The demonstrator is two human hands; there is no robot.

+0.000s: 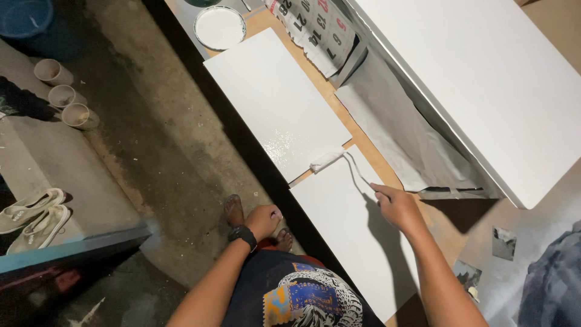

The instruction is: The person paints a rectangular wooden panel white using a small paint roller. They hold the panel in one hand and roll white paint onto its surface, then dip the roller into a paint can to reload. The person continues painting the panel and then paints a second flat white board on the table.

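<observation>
My right hand (394, 204) grips the handle of a small paint roller (327, 160). Its white sleeve rests on the near corner of a white-painted board (275, 100), where wet paint glistens. A second white board (351, 230) lies nearer me, under my right forearm. My left hand (264, 219) hangs closed in a fist at the bench's left edge, with a dark watch on its wrist, and holds nothing that I can see.
A round tub of white paint (219, 27) stands at the far end. A calendar sheet (315, 27) and grey paper (399, 130) lie beside a large white panel (490, 79). Three cups (63, 94) and a pair of shoes (33, 218) sit on the left floor.
</observation>
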